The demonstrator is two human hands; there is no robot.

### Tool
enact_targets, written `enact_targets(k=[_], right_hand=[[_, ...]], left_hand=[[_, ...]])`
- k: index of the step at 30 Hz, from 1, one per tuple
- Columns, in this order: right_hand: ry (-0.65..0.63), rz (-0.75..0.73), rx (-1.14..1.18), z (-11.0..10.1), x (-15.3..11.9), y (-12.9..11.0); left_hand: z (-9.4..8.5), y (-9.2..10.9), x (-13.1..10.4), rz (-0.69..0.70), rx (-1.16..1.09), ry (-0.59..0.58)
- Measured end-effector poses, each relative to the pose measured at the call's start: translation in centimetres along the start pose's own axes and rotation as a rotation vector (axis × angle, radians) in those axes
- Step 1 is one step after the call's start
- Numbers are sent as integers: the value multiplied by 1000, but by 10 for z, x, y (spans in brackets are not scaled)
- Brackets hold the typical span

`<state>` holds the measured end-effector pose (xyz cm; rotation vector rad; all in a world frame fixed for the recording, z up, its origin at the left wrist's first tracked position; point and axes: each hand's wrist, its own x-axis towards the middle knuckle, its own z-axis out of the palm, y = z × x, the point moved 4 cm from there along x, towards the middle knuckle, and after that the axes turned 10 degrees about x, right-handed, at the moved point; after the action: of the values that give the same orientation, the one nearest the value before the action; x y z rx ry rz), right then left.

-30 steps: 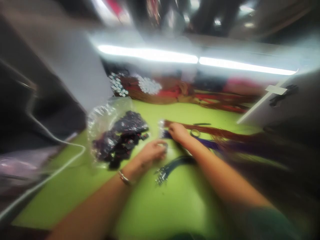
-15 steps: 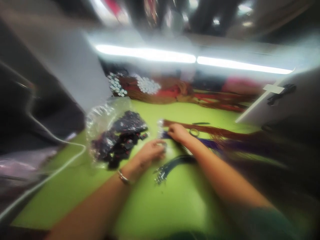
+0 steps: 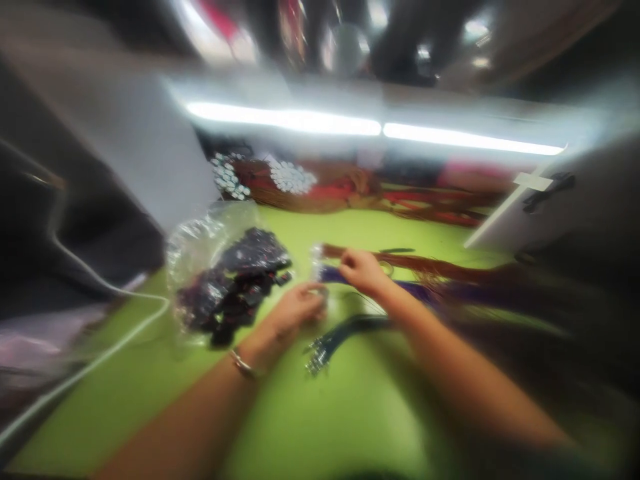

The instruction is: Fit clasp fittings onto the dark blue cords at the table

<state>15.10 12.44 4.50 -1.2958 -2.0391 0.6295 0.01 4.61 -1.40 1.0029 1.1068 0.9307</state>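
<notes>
My left hand [image 3: 299,308] is closed in a pinch near the middle of the green table [image 3: 320,427]; what its fingertips hold is too blurred to name. My right hand [image 3: 361,272], fingers curled together, is over the brown wires [image 3: 450,268] and purple wires [image 3: 333,274]; anything between its fingers is hidden. Below the hands lies a bundle of dark wires [image 3: 345,329] with shiny metal ends [image 3: 316,358]. A clear plastic bag [image 3: 193,243] with black parts [image 3: 250,273] sits left of my left hand.
Behind the hands, red and brown wire bundles [image 3: 345,187] with white ends [image 3: 293,178] lie under a bright tube light [image 3: 285,120]. A white cable [image 3: 110,347] crosses the left side. A roll of tape [image 3: 387,268] is beside my right forearm.
The camera view has shifted slightly. My right hand has moved a little to the right, away from my left hand, which stays pinched near the same spot.
</notes>
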Motion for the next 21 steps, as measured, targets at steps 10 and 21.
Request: enact_targets(k=[10, 21], right_hand=[[15, 63, 150, -4, -58, -6], [-196, 106, 318, 11, -52, 4]], left_hand=[[15, 11, -7, 65, -144, -61], [7, 0, 1, 31, -237, -40]])
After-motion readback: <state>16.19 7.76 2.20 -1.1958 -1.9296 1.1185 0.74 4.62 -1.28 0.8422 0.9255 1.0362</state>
